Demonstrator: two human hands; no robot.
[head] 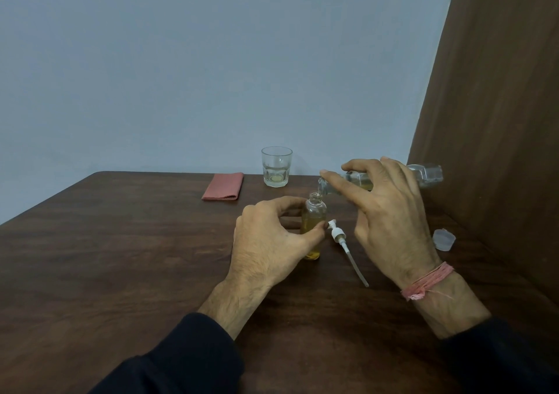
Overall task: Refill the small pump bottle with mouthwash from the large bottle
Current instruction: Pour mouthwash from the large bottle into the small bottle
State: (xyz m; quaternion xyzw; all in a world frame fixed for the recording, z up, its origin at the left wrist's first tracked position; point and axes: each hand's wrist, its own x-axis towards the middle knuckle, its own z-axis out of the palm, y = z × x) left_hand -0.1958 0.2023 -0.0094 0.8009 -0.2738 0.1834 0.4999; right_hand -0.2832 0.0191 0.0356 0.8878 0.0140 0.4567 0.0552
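Note:
The small clear bottle (314, 218) stands upright on the wooden table (121, 257), uncapped and mostly filled with yellowish liquid. My left hand (272, 242) grips its body between thumb and fingers. My right hand (387, 212) holds the large clear bottle (429, 174) tipped on its side, its mouth just above the small bottle's neck. The white pump head with its long tube (348, 248) lies on the table just right of the small bottle. The large bottle's translucent cap (443, 239) lies further right.
A drinking glass (276, 166) with a little liquid at its bottom stands at the table's far edge. A folded reddish cloth (223, 186) lies left of it. A brown wooden panel (499, 91) rises along the right side.

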